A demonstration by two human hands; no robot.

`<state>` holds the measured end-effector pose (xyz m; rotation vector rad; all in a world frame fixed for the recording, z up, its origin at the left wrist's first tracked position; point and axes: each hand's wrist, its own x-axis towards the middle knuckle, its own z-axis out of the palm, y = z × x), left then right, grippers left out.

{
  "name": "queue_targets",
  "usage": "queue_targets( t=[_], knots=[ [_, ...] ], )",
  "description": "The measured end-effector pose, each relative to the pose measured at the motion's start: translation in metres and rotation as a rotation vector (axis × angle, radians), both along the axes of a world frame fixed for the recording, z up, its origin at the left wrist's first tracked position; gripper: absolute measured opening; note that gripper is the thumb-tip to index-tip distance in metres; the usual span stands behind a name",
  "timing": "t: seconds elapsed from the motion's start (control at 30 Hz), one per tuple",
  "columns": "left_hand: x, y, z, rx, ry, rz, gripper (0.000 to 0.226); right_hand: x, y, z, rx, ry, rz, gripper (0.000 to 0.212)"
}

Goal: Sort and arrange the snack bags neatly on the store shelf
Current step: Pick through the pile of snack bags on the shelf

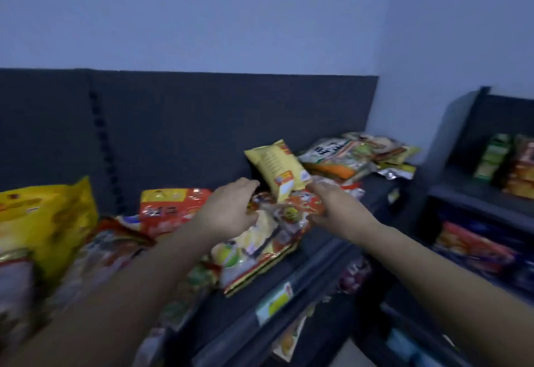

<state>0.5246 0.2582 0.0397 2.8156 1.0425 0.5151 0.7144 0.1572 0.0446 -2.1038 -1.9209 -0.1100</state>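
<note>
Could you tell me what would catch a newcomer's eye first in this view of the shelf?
Probably the small yellow snack bag standing tilted at the centre of the dark shelf, between the left hand and the right hand, which reach onto a red and yellow bag lying flat. Next, the big yellow bag at the far left.

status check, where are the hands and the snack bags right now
Left hand and right hand both on the red-and-yellow bag stack mid-shelf. Small yellow bag tilted upright between them. Loose bag pile lies to the right, unsorted.
</note>
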Motion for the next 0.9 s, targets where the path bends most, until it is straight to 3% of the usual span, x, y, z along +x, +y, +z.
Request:
queue_targets(
  t=[0.3,0.5,0.67,0.8,0.9],
  knots=[
    [0.228,0.008,-0.018,-0.021,0.037,-0.271,0.064,0.194,-0.041,-0.005,0.004,0.004,-0.337,0.055],
    [0.33,0.045,-0.022,-0.015,0.056,-0.362,0.055,0.281,-0.003,-0.022,0.028,0.024,-0.461,0.04],
    [0.41,0.095,-0.02,-0.025,0.052,-0.435,0.067,0.348,0.037,-0.025,-0.044,0.016,-0.533,0.043],
    [0.477,0.116,-0.022,-0.02,0.081,-0.475,0.051,0.399,0.057,-0.025,-0.09,0.02,-0.589,0.042],
    [0.523,0.119,-0.032,-0.005,0.107,-0.505,0.052,0.433,0.067,-0.034,-0.098,0.039,-0.614,0.041]
  ],
)
